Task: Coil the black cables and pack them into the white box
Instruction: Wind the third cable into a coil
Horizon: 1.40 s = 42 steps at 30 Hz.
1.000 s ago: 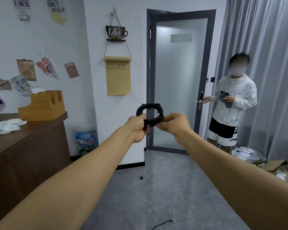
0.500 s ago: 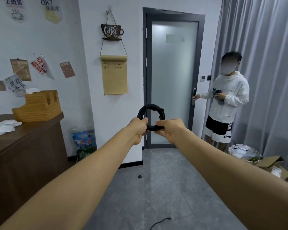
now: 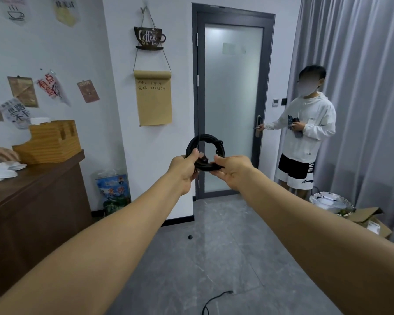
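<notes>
The black rubbery cable wound into a small round coil (image 3: 204, 153) looks light and springy: a bundle of thin, flexible loops that will likely try to fan open once pressure comes off, so the sensible place to hold it is across all the strands at once, at one spot on the ring, rather than by a single loop. That is roughly how it is held. The coil stands upright in the air at arm's length, in front of the grey-framed frosted glass door (image 3: 232, 105), with its lower arc caught between the two hands and its upper arc free above them. The left hand (image 3: 184, 170) pinches the lower left of the ring, thumb pressed on the strands; the right hand (image 3: 231, 172) grips the lower right, fingers curled round the bundle. Another loose black cable end (image 3: 216, 300) lies on the grey tiled floor below. No white box shows here.
</notes>
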Tool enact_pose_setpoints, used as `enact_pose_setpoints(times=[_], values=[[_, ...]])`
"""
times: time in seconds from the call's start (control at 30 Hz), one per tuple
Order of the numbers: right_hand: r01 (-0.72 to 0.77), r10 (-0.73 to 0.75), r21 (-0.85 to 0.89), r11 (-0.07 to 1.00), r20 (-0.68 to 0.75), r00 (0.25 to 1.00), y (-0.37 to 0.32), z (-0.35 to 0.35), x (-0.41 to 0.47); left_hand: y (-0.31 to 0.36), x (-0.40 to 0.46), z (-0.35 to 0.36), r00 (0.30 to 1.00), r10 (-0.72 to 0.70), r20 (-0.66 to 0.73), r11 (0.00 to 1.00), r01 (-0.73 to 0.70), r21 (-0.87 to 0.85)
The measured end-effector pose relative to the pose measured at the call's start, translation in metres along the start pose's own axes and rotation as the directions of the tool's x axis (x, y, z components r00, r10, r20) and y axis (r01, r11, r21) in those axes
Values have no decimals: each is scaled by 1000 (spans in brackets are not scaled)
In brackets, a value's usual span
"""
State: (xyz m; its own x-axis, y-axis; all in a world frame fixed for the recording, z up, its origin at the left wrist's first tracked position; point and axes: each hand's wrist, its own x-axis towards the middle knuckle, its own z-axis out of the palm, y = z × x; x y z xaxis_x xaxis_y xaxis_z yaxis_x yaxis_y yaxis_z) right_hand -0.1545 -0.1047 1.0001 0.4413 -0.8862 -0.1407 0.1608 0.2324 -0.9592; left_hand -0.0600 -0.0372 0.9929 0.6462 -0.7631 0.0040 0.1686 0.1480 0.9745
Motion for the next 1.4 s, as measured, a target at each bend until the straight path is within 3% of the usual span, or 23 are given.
enact_pose_setpoints(times=[0.13,0.37,0.63,0.87,1.07,1.2,1.4], values=[[5,-5,-14,1000,2,1000,-1,5,-4,2,-2,-2,1000,-26,-14,1000,26,-3],[50,-51,-224,973,1,999,-6,8,-8,9,-4,-7,994,-78,82,997,78,3],[116,-75,-351,929,129,989,-17,2,-13,1,1,-8,999,-33,26,995,30,96],[89,-64,-315,945,88,994,-16,-1,-7,-4,-3,-10,1000,5,-7,996,-4,93],[-23,29,-209,978,23,999,-10,3,-5,-7,-2,-3,993,16,-113,984,-36,-177],[-57,65,-192,980,36,997,-11,6,-1,-8,-2,-8,997,38,-72,950,-58,-306],[-60,72,-180,982,60,996,-14,12,0,-2,-4,-15,987,156,-37,968,-160,-192]])
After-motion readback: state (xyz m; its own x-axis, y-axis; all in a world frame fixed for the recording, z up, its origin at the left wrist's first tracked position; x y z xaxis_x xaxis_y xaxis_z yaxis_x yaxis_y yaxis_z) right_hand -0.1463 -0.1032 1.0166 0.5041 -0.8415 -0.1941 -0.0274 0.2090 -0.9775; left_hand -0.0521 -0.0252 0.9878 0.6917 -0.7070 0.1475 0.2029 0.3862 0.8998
